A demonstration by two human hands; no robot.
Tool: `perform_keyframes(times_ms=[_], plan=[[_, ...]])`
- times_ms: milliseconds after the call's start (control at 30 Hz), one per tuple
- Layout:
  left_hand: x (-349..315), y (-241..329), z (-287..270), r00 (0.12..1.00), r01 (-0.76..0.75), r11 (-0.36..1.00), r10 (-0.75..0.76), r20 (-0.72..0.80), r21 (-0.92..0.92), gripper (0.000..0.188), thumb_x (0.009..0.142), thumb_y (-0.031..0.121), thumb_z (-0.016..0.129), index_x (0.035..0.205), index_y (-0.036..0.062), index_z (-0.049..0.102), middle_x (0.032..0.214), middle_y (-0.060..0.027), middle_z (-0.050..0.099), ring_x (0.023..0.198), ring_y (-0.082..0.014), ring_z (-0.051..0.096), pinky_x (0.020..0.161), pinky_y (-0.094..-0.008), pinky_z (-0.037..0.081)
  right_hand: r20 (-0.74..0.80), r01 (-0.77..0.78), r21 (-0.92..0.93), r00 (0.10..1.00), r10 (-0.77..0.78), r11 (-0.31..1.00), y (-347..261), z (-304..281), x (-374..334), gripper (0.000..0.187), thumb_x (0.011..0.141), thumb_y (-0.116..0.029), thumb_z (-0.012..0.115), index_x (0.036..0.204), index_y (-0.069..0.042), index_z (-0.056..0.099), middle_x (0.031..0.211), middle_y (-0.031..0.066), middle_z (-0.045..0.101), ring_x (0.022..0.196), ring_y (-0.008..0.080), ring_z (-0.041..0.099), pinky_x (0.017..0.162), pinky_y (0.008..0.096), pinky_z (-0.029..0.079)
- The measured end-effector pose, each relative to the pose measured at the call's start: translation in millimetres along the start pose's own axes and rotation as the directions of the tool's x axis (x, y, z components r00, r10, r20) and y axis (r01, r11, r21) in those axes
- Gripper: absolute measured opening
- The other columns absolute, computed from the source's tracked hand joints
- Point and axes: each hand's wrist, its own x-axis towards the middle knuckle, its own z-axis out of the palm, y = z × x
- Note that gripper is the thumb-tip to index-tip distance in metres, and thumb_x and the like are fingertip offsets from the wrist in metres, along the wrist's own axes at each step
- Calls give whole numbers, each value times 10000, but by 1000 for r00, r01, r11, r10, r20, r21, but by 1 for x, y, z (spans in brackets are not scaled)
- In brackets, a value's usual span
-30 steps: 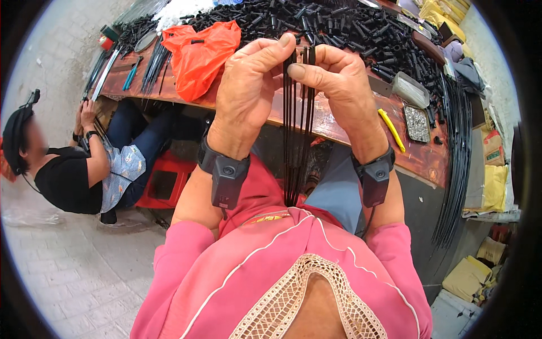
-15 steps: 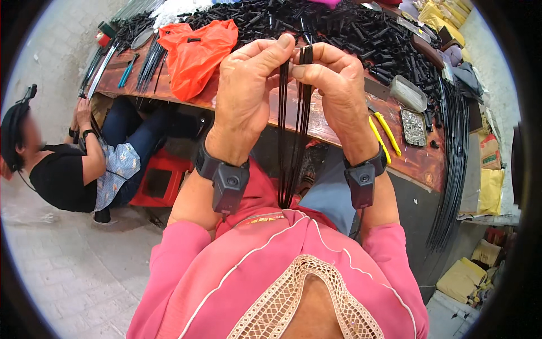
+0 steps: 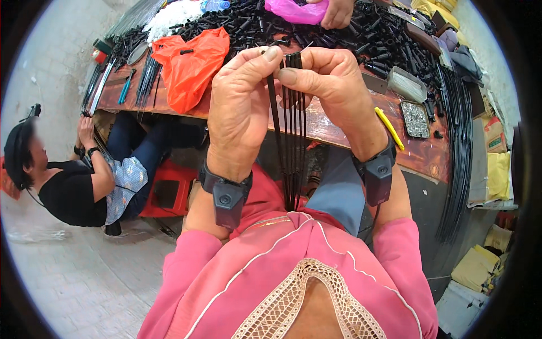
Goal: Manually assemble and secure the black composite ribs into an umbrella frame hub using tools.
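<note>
Both my hands are raised over the near edge of the table, holding thin black rods that hang down toward my lap. My left hand pinches the top of a rod on the left side between thumb and fingers. Close beside it, my right hand grips several rod tops between thumb and forefinger, and they hang side by side in a row. Whatever joins the rods at their tops is mostly covered by my fingers.
Black plastic tubes lie heaped across the table. An orange bag lies left, a yellow-handled tool and metal dish right. Another person's hand touches a pink bag. A co-worker sits left.
The rods in my right hand are spread wider in a row. Another person's hand has appeared at the far edge with the pink bag. My right wrist now covers part of the yellow-handled tool.
</note>
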Motion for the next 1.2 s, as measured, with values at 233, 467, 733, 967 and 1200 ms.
perform_keyframes(times_ms=[233, 467, 733, 967, 1200], plan=[[0, -7, -4, 1000, -7, 996, 5, -27, -85, 121, 887, 25, 631, 1005, 6, 646, 977, -69, 675, 929, -155, 630, 874, -284, 488, -57, 30, -98, 998, -36, 995, 1, 5, -4, 216, 807, -148, 765, 683, -59, 612, 616, -51, 564, 556, 9, 476, 485, 187, 349], [0, -8, -4, 1000, -17, 999, 16, -9, -44, 127, 897, 52, 625, 1014, 4, 645, 973, -76, 674, 898, -157, 629, 835, -287, 490, 197, -14, 148, 980, -16, 989, 18, -13, 10, 218, 832, -195, 728, 695, -71, 612, 623, -4, 614, 550, 39, 531, 496, 198, 388], [1, -6, 2, 997, 2, 998, 3, -80, 67, 122, 920, 143, 628, 960, 29, 606, 871, -55, 668, 732, -110, 610, 636, -256, 492, 176, -16, 106, 984, -3, 994, 13, -16, 7, 182, 850, -209, 713, 771, -54, 660, 692, 32, 678, 595, 50, 591, 514, 196, 421], [2, -7, -4, 1000, 9, 999, -9, 4, 33, 77, 918, 104, 615, 961, 44, 636, 877, -22, 639, 807, -120, 588, 743, -266, 463, 87, -62, 106, 995, 53, 992, 5, -9, 0, 165, 857, -212, 714, 853, -48, 696, 696, 2, 664, 606, 50, 599, 522, 190, 427], [4, -12, 6, 985, -75, 987, 95, -141, 142, 101, 897, 126, 667, 907, 36, 621, 804, -21, 638, 672, -81, 562, 593, -219, 442, 45, -72, 23, 996, 71, 997, -6, 0, -6, 158, 870, -195, 706, 860, -38, 715, 706, -7, 654, 617, 38, 571, 553, 183, 420]])
